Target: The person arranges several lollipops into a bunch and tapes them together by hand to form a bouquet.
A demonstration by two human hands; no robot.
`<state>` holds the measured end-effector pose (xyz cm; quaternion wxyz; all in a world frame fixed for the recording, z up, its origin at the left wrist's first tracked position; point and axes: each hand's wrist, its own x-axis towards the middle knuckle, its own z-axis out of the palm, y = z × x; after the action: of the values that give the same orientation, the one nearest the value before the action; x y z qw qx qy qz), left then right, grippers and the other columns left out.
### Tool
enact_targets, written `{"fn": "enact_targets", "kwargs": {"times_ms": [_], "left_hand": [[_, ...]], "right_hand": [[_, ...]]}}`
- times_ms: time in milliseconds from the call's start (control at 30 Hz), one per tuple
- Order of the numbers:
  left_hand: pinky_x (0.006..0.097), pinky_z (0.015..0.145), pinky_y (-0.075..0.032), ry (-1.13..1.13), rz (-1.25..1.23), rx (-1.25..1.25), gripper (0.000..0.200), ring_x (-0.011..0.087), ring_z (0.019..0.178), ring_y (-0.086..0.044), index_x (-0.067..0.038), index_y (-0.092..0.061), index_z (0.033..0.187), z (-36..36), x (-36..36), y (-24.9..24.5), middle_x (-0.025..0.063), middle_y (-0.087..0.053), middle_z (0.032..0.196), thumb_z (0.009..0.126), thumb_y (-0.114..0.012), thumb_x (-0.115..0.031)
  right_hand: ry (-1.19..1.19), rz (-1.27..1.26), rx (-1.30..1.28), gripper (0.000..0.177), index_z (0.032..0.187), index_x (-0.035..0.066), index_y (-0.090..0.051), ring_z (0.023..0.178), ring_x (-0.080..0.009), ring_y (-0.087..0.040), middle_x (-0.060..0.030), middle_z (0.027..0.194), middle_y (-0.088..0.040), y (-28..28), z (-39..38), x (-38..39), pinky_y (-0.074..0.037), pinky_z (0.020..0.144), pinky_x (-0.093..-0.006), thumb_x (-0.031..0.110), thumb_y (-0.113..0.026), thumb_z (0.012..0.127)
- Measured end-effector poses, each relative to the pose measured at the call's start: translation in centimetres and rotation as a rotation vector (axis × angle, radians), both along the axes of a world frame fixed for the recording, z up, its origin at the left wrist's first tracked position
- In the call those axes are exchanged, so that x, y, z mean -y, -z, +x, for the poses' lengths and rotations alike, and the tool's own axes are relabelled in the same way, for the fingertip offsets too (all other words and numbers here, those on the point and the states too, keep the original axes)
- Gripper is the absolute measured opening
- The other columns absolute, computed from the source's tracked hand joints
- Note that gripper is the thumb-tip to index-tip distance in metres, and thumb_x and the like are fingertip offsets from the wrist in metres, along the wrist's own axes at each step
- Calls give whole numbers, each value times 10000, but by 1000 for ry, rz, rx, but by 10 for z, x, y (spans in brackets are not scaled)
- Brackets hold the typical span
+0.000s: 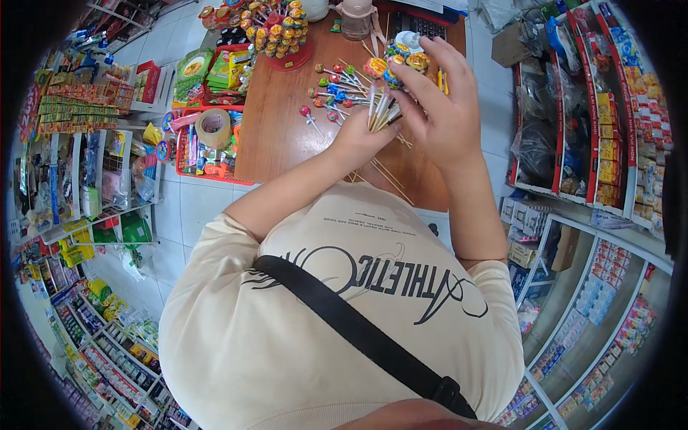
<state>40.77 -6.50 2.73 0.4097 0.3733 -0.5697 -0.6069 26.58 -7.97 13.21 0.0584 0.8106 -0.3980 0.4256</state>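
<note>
My left hand (363, 136) is closed round the sticks of a bunch of lollipops (375, 68), whose wrapped heads point up and away from me. My right hand (446, 93) is at the right side of the bunch, its fingers curved over the lollipop heads; thumb and fingers are apart, and whether it grips one of them is hidden. Loose lollipops (337, 89) lie on the brown wooden table (276, 136) left of my left hand. Some bare sticks (390, 179) lie near the table's front edge, below my left hand.
A round lollipop display (276, 29) on a red base stands at the table's back left. Red baskets of sweets, one with a tape roll (213, 126), are at the left. A clear jar (356, 20) and a keyboard (428, 27) are at the back. Stocked shelves flank both sides.
</note>
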Motion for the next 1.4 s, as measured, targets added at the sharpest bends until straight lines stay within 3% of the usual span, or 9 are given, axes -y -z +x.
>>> {"fn": "enact_targets", "kwargs": {"times_ms": [167,233,367,533,667,867,1033,1200,1400], "left_hand": [[288,682,-456,-78,136,-34,257,114,759,-551,-46,-575,1043,3,11,2,53,-595,828,849,-595,-213],[262,458,-401,-131,341,-43,161,85,515,-465,-89,-551,873,11,22,-20,-2,-478,619,866,-585,-246],[212,374,-227,-144,337,-518,203,56,413,-282,-140,-416,751,25,49,-37,-46,-301,527,919,-492,-226],[223,377,-213,-153,114,-696,192,65,412,-247,-138,-411,778,24,57,-48,-39,-253,524,940,-442,-236],[229,385,-227,-212,63,-659,156,75,411,-254,-133,-424,816,13,49,-52,-29,-270,526,937,-455,-226],[243,396,-258,-397,-37,-350,146,76,427,-326,-107,-425,812,-5,42,-52,-24,-373,542,920,-492,-179],[273,612,-370,-244,-117,-109,146,127,706,-460,-73,-475,967,-2,44,-15,23,-487,801,890,-532,-184],[283,648,-371,-99,-63,-29,175,139,748,-462,-76,-472,995,0,33,-8,30,-486,846,883,-541,-191],[295,691,-372,-97,2,-152,213,154,800,-465,-80,-469,1029,27,30,-22,39,-485,900,874,-553,-199]], "right_hand": [[6,-25,199,429,1122,47,-573,1067,-276,-510,-144,1194,-488,5,0,-2,-434,875,-348,58,-694,710],[-4,118,398,402,1117,31,-549,1030,-280,-523,-153,1175,-503,14,-1,-6,-438,849,-340,101,-674,742],[-39,700,550,406,1161,-7,-469,1016,-255,-522,-127,1134,-505,65,8,-21,-434,847,-313,203,-600,839],[-387,1261,1537,439,1209,21,-384,1094,-229,-462,-108,1210,-428,110,50,-33,-458,861,-391,379,-363,955],[-263,1343,1766,418,1123,23,-436,951,-212,-516,-111,1119,-465,109,58,-16,-506,733,-396,396,-349,955],[-37,1158,1898,335,954,52,-503,705,-172,-563,-47,848,-561,101,74,3,-499,609,-322,364,-382,949],[-194,1067,1919,310,886,64,-528,759,-144,-571,-43,842,-577,120,71,12,-480,629,-283,334,-391,951],[-318,972,2018,276,923,58,-510,784,-126,-569,-40,857,-574,115,72,6,-475,670,-280,302,-385,955],[-8,563,989,167,979,36,-535,977,-161,-489,-98,1010,-509,119,30,20,-397,849,-280,177,-481,907]]}}
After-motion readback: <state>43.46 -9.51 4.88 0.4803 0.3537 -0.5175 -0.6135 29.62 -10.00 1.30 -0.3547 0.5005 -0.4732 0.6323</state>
